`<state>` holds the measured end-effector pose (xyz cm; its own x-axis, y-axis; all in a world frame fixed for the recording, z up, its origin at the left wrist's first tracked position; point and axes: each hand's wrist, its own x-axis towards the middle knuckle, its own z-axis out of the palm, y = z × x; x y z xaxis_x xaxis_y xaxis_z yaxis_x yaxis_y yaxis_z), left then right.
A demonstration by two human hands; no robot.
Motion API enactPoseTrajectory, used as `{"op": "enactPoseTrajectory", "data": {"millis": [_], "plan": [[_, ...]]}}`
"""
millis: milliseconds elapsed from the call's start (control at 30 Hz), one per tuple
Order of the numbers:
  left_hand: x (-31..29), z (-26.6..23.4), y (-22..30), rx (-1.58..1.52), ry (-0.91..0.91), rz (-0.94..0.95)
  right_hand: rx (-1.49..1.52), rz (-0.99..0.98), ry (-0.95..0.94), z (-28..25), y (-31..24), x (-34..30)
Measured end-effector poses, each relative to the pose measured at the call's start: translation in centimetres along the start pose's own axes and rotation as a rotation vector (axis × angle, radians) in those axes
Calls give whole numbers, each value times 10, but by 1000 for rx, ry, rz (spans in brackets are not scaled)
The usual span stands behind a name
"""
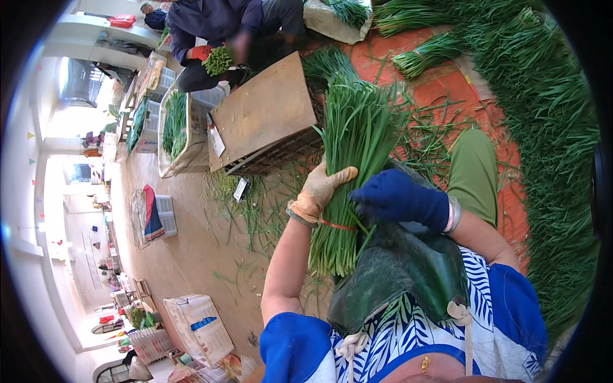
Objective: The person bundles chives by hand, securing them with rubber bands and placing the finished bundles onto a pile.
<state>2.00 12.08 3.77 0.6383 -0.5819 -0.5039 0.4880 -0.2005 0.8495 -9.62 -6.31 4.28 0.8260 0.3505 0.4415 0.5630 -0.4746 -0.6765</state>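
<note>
My left hand (321,190), in a tan glove, grips a thick bundle of garlic chives (361,127) with the thumb across its front. A thin red band (338,225) rings the bundle just below that hand, above the pale cut stem ends. My right hand (402,200), in a dark blue glove, is closed against the bundle's right side, its fingers curled in. What those fingers hold, if anything, is hidden. A few loose blades stick out under the blue glove. The bundle rests over my dark green apron (402,274).
A wooden board on a crate (262,108) stands ahead, with a knife (216,134) at its left edge. Beyond it a person (217,32) holds another bunch (218,60). Piled chives (543,96) line the right side. Cut scraps litter the orange sheet (440,92) and floor.
</note>
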Motion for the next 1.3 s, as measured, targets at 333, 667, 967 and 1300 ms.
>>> {"op": "enactPoseTrajectory", "data": {"millis": [333, 667, 967, 1300], "plan": [[-32, 12, -14, -289, 249, 236, -498, 9, -86, -18, 15, 23], [-36, -6, -32, -362, 397, 306, -597, 92, -145, 8, -6, -39], [-42, 13, -28, -408, 336, 313, -348, 131, -10, -21, -4, -21], [-39, 23, -42, -296, 318, 412, -638, 19, 152, -24, 25, 40]]}}
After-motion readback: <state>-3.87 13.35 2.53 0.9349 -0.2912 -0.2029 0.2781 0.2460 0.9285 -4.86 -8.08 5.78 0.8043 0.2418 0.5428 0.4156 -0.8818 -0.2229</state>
